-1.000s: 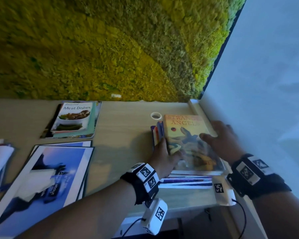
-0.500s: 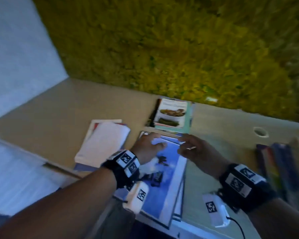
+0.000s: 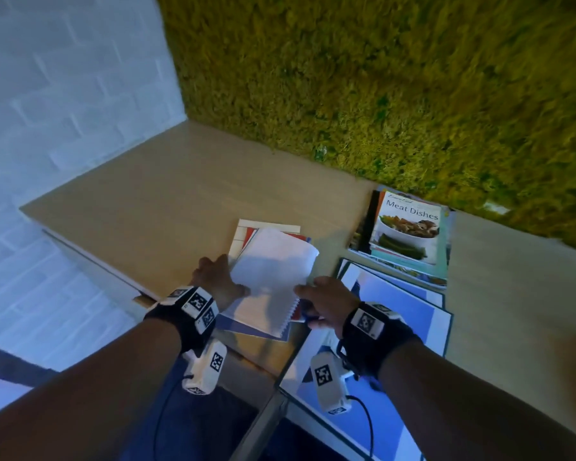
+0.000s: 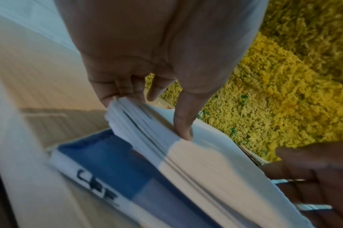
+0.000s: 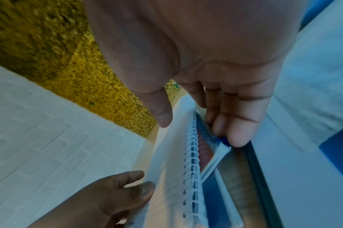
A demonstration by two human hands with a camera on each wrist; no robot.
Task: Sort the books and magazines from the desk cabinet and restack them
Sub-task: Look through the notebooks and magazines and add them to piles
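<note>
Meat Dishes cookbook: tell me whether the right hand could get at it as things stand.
Probably yes, once freed. The right hand grips the spiral-bound stack along with the left hand. The Meat Dishes cookbook lies uncovered atop its pile, with only flat magazines between.

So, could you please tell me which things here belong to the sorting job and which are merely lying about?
Belong to the job:
- spiral-bound booklet, gripped by left hand and right hand
- Meat Dishes cookbook stack
- large blue magazines

Just there:
- moss wall
- desk
</note>
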